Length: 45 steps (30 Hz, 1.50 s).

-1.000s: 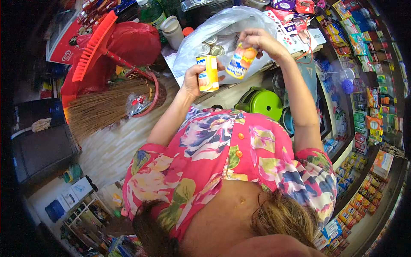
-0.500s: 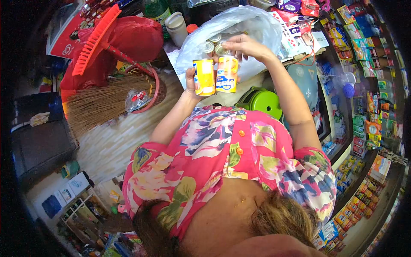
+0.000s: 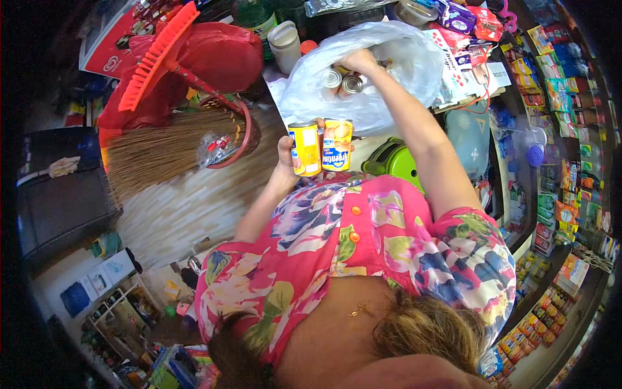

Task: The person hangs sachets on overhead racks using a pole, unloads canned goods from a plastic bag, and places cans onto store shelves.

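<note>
Two yellow food cans, a left one (image 3: 305, 150) and a right one (image 3: 337, 146) with a blue and white label, are side by side in my left hand (image 3: 286, 159). Its fingers are wrapped around them, in front of my chest. My right hand (image 3: 358, 61) reaches into a translucent plastic bag (image 3: 299, 97). Its fingers are partly hidden, so what it grips, if anything, does not show. Beside it in the bag stand several cans, among them a silver-topped can (image 3: 332, 78) and a darker-rimmed can (image 3: 352, 84).
A red push broom head (image 3: 159, 57) and a straw broom (image 3: 172, 146) are at left near a red basket (image 3: 241, 139). A white bottle (image 3: 285, 47) stands behind the bag. A green lidded container (image 3: 403, 163) is below it. Shelves of packets (image 3: 564, 168) line the right.
My right hand has moved forward and deeper into the bag. My left hand with the two cans has come lower in view, closer to my chest.
</note>
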Motion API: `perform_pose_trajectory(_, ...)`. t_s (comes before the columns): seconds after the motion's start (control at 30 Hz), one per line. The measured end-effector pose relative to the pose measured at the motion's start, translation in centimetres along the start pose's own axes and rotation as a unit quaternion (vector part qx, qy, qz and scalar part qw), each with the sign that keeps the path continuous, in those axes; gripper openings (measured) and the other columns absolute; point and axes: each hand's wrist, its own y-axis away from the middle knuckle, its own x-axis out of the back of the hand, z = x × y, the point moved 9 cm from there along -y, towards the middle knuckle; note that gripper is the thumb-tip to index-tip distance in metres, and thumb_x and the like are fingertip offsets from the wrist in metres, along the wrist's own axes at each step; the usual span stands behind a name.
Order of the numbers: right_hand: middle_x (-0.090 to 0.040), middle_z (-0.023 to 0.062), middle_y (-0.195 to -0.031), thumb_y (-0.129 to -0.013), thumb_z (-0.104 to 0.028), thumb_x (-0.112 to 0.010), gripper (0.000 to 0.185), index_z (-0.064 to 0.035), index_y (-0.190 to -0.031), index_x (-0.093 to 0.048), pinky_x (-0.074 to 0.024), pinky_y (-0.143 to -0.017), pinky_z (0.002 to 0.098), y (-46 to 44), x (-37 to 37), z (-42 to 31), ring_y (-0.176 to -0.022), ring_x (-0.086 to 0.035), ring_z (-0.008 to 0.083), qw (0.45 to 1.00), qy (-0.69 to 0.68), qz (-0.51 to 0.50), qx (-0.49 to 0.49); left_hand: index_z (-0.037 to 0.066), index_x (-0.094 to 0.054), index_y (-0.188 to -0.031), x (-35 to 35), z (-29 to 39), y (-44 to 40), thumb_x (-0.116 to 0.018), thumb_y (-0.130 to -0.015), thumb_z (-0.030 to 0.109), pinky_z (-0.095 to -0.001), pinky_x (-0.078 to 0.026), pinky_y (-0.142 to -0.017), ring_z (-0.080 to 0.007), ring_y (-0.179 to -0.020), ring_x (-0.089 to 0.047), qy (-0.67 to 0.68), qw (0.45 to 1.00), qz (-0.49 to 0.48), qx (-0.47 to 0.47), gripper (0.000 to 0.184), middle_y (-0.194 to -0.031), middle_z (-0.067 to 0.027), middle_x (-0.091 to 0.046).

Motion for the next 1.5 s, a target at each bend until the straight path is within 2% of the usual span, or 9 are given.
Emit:
perform_pose_trajectory(0.13, -0.064, 0.0115, -0.087, -0.072, -0.036, -0.065, 0.043, -0.0034, -0.101, -0.062, -0.0531, -0.05, 0.0335, 1.3, 2.3, 5.0, -0.072, -0.064, 0.0234, 0.961, -0.258, 0.012, -0.096, 0.02, -0.052, -0.116, 0.3, 0.4, 0.6, -0.072, -0.059, 0.049, -0.0596, -0.04, -0.085, -0.0491, -0.115, -0.039, 0.025, 1.0, 0.004, -0.005, 0.068, -0.132, -0.0269, -0.034)
perform_pose_trajectory(0.3, -0.062, 0.0168, -0.075, -0.079, -0.038, -0.057, 0.044, 0.0022, -0.098, -0.054, -0.0493, -0.038, 0.0294, 5.4, 4.1, 7.4, -0.049, -0.06, 0.0243, 0.838, -0.524, -0.032, -0.15, 0.018, -0.051, -0.117, -0.4, 0.2, -1.2, -0.071, -0.059, 0.049, -0.0584, -0.036, -0.092, -0.0507, -0.114, -0.04, -0.011, 1.0, -0.003, -0.014, 0.068, -0.131, -0.0277, -0.036)
perform_pose_trajectory(0.63, -0.063, 0.0217, -0.077, -0.087, -0.039, -0.047, 0.049, 0.0044, -0.109, -0.049, -0.0545, -0.04, 0.03, 15.9, 5.0, 7.1, -0.055, -0.063, 0.0278, 0.612, -0.784, -0.048, -0.094, 0.017, -0.058, -0.112, -4.4, -3.6, -4.4, -0.072, -0.059, 0.053, -0.0609, -0.025, -0.099, -0.046, -0.126, -0.027, 0.007, 0.994, -0.074, 0.077, 0.065, -0.137, -0.0295, -0.027)
perform_pose_trajectory(0.87, -0.063, 0.0218, -0.074, -0.087, -0.039, -0.048, 0.047, 0.004, -0.104, -0.053, -0.0538, -0.04, 0.0298, 25.3, 9.3, 10.6, -0.057, -0.064, 0.0279, 0.555, -0.829, 0.008, -0.068, 0.018, -0.058, -0.114, -7.4, -9.9, -8.8, -0.072, -0.06, 0.054, -0.0618, -0.029, -0.096, -0.0477, -0.123, -0.03, 0.009, 0.976, -0.136, 0.17, 0.067, -0.135, -0.0309, -0.029)
perform_pose_trajectory(1.07, -0.064, 0.0179, -0.073, -0.083, -0.042, -0.052, 0.045, 0.0001, -0.094, -0.06, -0.047, -0.038, 0.0268, 28.1, 8.6, 10.7, -0.051, -0.061, 0.0245, 0.576, -0.814, -0.011, -0.082, 0.014, -0.057, -0.108, -7.3, -11.6, -8.6, -0.072, -0.059, 0.055, -0.0621, -0.029, -0.096, -0.0478, -0.123, -0.031, 0.032, 0.978, -0.088, 0.187, 0.066, -0.133, -0.0306, -0.031)
perform_pose_trajectory(1.17, -0.065, 0.0107, -0.076, -0.079, -0.036, -0.054, 0.04, -0.0003, -0.094, -0.061, -0.0409, -0.033, 0.0237, 27.7, 8.2, 12.6, -0.045, -0.056, 0.0159, 0.649, -0.749, 0.055, -0.121, 0.02, -0.029, -0.136, -6.7, -11.2, -7.9, -0.071, -0.061, 0.05, -0.0578, -0.031, -0.098, -0.046, -0.116, -0.042, 0.02, 0.979, -0.058, 0.192, 0.091, -0.132, -0.0194, -0.04)
perform_pose_trajectory(1.2, -0.065, 0.0108, -0.079, -0.079, -0.035, -0.053, 0.04, 0.0011, -0.094, -0.061, -0.0371, -0.029, 0.0208, 28.1, 9.2, 10.6, -0.041, -0.054, 0.012, 0.729, -0.681, -0.057, -0.044, 0.019, -0.016, -0.142, -6.9, -11.1, -7.8, -0.073, -0.059, 0.045, -0.0566, -0.032, -0.098, -0.043, -0.115, -0.044, 0.03, 0.975, -0.079, 0.204, 0.104, -0.131, -0.0171, -0.042)
perform_pose_trajectory(1.4, -0.057, 0.002, -0.053, -0.085, -0.051, -0.049, 0.05, -0.0027, -0.084, -0.064, -0.0235, -0.025, 0.0171, 26.2, 5.2, 6.2, -0.026, -0.035, 0.0065, 0.852, -0.486, -0.184, -0.059, 0.01, -0.02, -0.141, -3.9, -10.6, -6.1, -0.073, -0.059, 0.035, -0.0475, -0.036, -0.099, -0.0337, -0.112, -0.05, 0.027, 0.978, -0.002, 0.206, 0.101, -0.126, -0.017, -0.047)
perform_pose_trajectory(1.5, -0.057, 0.0027, -0.052, -0.085, -0.056, -0.046, 0.057, -0.0025, -0.088, -0.064, -0.0299, -0.026, 0.0179, 26.3, 3.3, 4.5, -0.027, -0.039, 0.0068, 0.867, -0.444, -0.215, -0.074, 0.008, -0.026, -0.139, -3.2, -11.2, -4.5, -0.07, -0.061, 0.033, -0.0462, -0.038, -0.098, -0.031, -0.112, -0.05, 0.043, 0.977, 0.027, 0.207, 0.093, -0.123, -0.0162, -0.05)
